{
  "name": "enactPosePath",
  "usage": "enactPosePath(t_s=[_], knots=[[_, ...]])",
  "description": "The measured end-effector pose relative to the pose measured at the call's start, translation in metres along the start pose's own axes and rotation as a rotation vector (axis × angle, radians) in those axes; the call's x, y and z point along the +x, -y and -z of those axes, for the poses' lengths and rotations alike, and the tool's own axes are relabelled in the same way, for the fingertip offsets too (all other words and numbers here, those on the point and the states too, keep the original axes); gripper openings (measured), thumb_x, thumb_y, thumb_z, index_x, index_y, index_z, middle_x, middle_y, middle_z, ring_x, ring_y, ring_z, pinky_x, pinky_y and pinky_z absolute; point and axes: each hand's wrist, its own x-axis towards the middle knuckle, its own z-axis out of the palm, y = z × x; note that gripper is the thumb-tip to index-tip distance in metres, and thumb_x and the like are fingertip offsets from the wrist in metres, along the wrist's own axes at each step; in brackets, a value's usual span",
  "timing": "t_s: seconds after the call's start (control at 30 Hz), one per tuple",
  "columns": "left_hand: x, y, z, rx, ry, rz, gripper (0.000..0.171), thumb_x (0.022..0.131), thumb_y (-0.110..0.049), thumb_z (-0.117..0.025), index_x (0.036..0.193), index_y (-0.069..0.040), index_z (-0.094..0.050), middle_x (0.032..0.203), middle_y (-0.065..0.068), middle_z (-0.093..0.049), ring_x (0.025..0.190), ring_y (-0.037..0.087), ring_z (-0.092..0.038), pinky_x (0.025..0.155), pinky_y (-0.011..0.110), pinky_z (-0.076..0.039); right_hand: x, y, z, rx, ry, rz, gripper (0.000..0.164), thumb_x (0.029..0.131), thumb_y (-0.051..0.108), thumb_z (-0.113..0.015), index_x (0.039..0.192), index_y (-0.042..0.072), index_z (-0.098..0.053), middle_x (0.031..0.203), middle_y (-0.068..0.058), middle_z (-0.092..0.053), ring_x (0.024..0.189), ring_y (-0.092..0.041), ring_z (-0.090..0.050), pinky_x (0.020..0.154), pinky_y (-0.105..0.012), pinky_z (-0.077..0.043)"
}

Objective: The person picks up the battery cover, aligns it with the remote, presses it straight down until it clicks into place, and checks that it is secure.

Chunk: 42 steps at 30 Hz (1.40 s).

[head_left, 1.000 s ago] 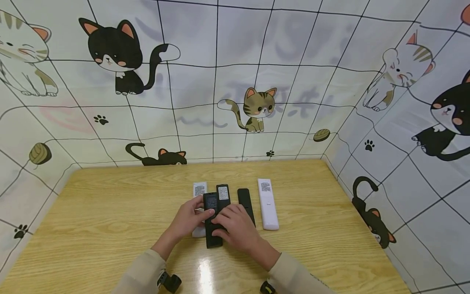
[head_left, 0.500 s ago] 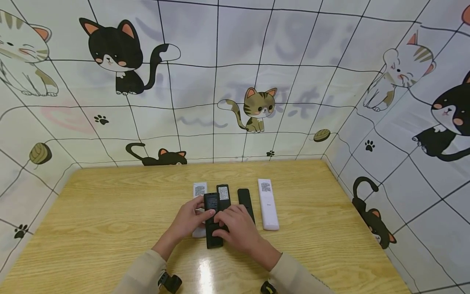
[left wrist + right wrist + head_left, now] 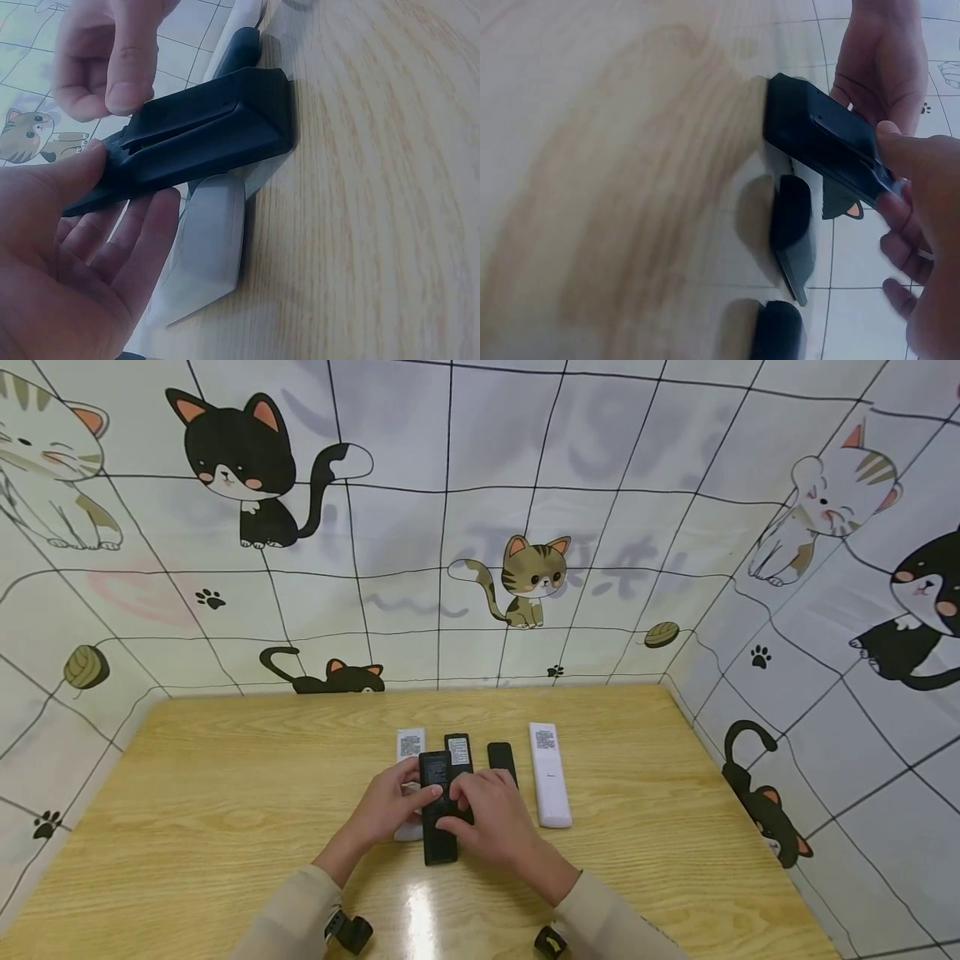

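A black remote control [image 3: 440, 847] is held back side up, tilted just above the table. My left hand [image 3: 386, 802] grips its far part, thumb on top and fingers beneath. In the left wrist view, the remote's battery cover [image 3: 187, 111] stands raised at one end, with a gap under it. My right hand [image 3: 495, 818] pinches the cover's raised edge between thumb and curled fingers; the exact contact is partly hidden. Behind the held remote lie a white remote [image 3: 410, 743] and a black remote with a white label [image 3: 459, 752], both partly covered.
Right of these lie a plain black remote [image 3: 501, 756], partly behind my right hand, and a long white remote [image 3: 551, 785]. They rest on a wooden table [image 3: 240, 777]. A cat-patterned cloth [image 3: 405, 543] rises along the table's back and sides.
My right hand has moved slightly right and away from the held remote's body, its fingers curling more. The left hand keeps its grip. The head view has shifted a little.
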Motion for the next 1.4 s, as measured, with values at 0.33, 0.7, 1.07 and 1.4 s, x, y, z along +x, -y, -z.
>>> enactPosePath(t_s=[0.33,0.7,1.07,1.4], knots=[[0.004,0.008,0.0,0.001,0.006,0.01,0.04,0.084,-0.032,-0.066,0.119,-0.019,-0.053,0.106,0.008,-0.065,0.081,0.017,-0.067,0.061,0.032,-0.055,0.003,-0.003,0.0,-0.138,0.145,-0.121,0.063,0.078,0.072,-0.044,0.108,0.019,-0.061,0.105,0.004,-0.062,0.1,-0.016,-0.048,0.097,-0.04,-0.031],[0.002,0.009,-0.002,-0.008,0.002,0.014,0.042,0.084,-0.032,-0.065,0.121,-0.018,-0.052,0.107,0.009,-0.064,0.082,0.017,-0.067,0.061,0.032,-0.055,0.003,-0.001,-0.005,-0.138,0.16,-0.101,0.056,0.08,0.071,-0.043,0.093,0.02,-0.063,0.085,0.009,-0.06,0.093,-0.014,-0.049,0.094,-0.04,-0.032],[-0.007,-0.014,-0.002,0.019,-0.006,0.019,0.036,0.087,-0.023,-0.063,0.12,-0.013,-0.053,0.109,0.011,-0.064,0.082,0.02,-0.066,0.064,0.034,-0.055,0.004,-0.001,-0.006,-0.121,0.142,-0.108,0.049,0.078,0.069,-0.048,0.083,0.022,-0.058,0.075,0.013,-0.053,0.081,-0.01,-0.045,0.09,-0.037,-0.035],[0.001,0.006,-0.003,0.027,-0.017,0.022,0.038,0.085,-0.027,-0.065,0.119,-0.018,-0.053,0.106,0.008,-0.065,0.08,0.016,-0.066,0.063,0.033,-0.055,0.002,0.001,-0.007,-0.164,0.146,-0.089,0.048,0.078,0.068,-0.049,0.085,0.021,-0.057,0.078,0.01,-0.054,0.086,-0.012,-0.047,0.091,-0.037,-0.034]])
